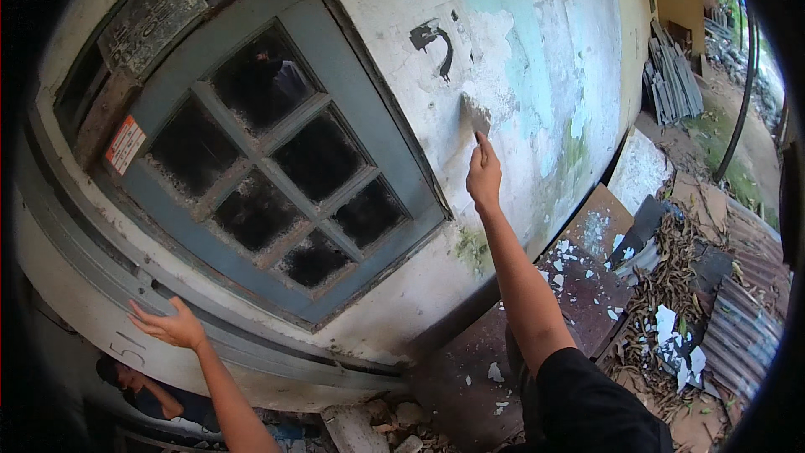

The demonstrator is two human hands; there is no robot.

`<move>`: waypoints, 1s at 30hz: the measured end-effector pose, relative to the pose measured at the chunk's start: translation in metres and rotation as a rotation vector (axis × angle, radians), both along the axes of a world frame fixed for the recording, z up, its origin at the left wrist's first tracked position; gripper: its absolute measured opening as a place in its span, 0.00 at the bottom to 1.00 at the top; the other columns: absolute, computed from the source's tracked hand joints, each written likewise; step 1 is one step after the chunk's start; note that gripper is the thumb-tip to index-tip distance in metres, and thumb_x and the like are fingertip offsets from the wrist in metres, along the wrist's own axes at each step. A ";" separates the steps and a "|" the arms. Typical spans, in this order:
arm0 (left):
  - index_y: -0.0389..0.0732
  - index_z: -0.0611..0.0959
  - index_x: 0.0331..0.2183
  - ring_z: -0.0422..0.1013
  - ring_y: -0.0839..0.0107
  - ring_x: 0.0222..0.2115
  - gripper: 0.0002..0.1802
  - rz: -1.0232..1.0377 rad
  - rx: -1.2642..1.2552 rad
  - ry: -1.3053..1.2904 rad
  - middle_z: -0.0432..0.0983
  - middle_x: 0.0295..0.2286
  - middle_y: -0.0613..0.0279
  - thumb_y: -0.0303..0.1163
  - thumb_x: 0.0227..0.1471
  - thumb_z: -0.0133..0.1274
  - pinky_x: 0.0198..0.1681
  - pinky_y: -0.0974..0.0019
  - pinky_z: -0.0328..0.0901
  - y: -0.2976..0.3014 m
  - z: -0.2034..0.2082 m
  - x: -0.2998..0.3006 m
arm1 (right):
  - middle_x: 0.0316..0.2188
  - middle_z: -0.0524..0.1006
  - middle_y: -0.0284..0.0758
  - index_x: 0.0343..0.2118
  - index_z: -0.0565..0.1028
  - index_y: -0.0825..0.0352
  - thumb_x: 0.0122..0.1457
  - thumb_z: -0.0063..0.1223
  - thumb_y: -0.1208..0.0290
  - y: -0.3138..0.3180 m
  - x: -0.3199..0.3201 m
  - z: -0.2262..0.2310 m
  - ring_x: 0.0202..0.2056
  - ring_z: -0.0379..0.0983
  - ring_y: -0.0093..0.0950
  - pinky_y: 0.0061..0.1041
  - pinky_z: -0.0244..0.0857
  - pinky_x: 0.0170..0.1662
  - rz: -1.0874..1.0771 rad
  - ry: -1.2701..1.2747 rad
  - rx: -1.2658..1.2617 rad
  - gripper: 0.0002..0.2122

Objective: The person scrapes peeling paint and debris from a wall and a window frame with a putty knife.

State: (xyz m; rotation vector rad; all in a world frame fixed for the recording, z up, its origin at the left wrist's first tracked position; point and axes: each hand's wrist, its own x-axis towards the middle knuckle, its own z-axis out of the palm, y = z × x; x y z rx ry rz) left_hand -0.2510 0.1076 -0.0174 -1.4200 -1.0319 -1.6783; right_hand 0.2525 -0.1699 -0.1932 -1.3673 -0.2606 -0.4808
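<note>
**Scraper on flaking wall, beside grey window**

Scraper (472, 116): flat blade, pressed against wall (537, 50) just above centre of view, at about 12 o'clock from right hand. Blade face dusted pale, handle hidden in grip.

Right hand (484, 174): raised, fingers clamped round scraper handle, forearm rising from 5 o'clock; black sleeve (587, 403) at lower edge.

Left hand (170, 325): at 8 o'clock, fingers spread apart, palm laid flat on lower window frame (251, 319); holding nothing.

Wall: white plaster, peeling, pale green patches toward 1 o'clock, black mark (432, 38) at 11 o'clock from scraper, moss low near 6 o'clock of blade.

Window (277, 168): grey-blue, six dark panes, at 9 o'clock from scraper; red-and-white sticker (126, 144) at its far left.

Ground, 4 o'clock: rusty metal sheets (579, 285) strewn with white paint flakes (677, 344), dry leaves, corrugated sheet (742, 331).

Stacked grey slats (673, 75) at 2 o'clock, leaning against wall.

Second person (138, 386) at 7 o'clock, below the sill, partly hidden.
</note>
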 end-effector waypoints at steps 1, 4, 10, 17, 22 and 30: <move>0.52 0.58 0.63 0.51 0.50 0.62 0.45 -0.025 -0.019 -0.011 0.49 0.62 0.51 0.33 0.46 0.59 0.61 0.50 0.53 0.001 0.000 0.000 | 0.43 0.78 0.38 0.57 0.69 0.66 0.65 0.38 0.69 0.002 0.010 0.000 0.24 0.63 0.18 0.21 0.62 0.32 -0.032 -0.014 0.035 0.19; 0.48 0.58 0.63 0.51 0.49 0.61 0.45 0.016 0.005 0.018 0.50 0.61 0.49 0.31 0.45 0.60 0.59 0.50 0.56 0.002 -0.001 -0.001 | 0.32 0.77 0.35 0.57 0.69 0.66 0.65 0.39 0.69 -0.001 0.037 0.001 0.23 0.63 0.18 0.22 0.61 0.30 0.048 0.096 0.025 0.19; 0.49 0.58 0.63 0.49 0.49 0.62 0.45 -0.037 0.012 -0.002 0.49 0.62 0.49 0.28 0.45 0.59 0.61 0.50 0.54 0.001 -0.001 0.003 | 0.19 0.68 0.28 0.56 0.71 0.65 0.64 0.40 0.69 -0.016 0.074 0.034 0.20 0.59 0.17 0.22 0.57 0.25 0.029 0.007 0.080 0.18; 0.48 0.60 0.62 0.49 0.50 0.62 0.45 -0.032 0.004 -0.014 0.51 0.61 0.48 0.26 0.42 0.59 0.64 0.52 0.50 0.004 -0.002 0.002 | 0.17 0.62 0.24 0.59 0.67 0.64 0.66 0.39 0.68 -0.035 0.102 0.051 0.10 0.53 0.15 0.20 0.51 0.13 0.189 0.032 0.123 0.20; 0.47 0.60 0.62 0.50 0.50 0.62 0.44 0.003 0.003 0.003 0.52 0.61 0.48 0.29 0.45 0.59 0.62 0.52 0.52 0.001 -0.001 0.002 | 0.29 0.67 0.32 0.58 0.69 0.63 0.65 0.40 0.69 -0.031 0.077 0.024 0.25 0.62 0.24 0.24 0.57 0.28 0.156 0.068 0.040 0.19; 0.47 0.60 0.62 0.50 0.50 0.62 0.45 -0.013 0.027 -0.009 0.51 0.61 0.49 0.28 0.43 0.59 0.62 0.52 0.53 -0.001 0.000 0.001 | 0.16 0.63 0.25 0.57 0.70 0.62 0.65 0.40 0.69 -0.032 0.112 0.039 0.14 0.57 0.16 0.22 0.54 0.17 0.019 -0.106 -0.017 0.18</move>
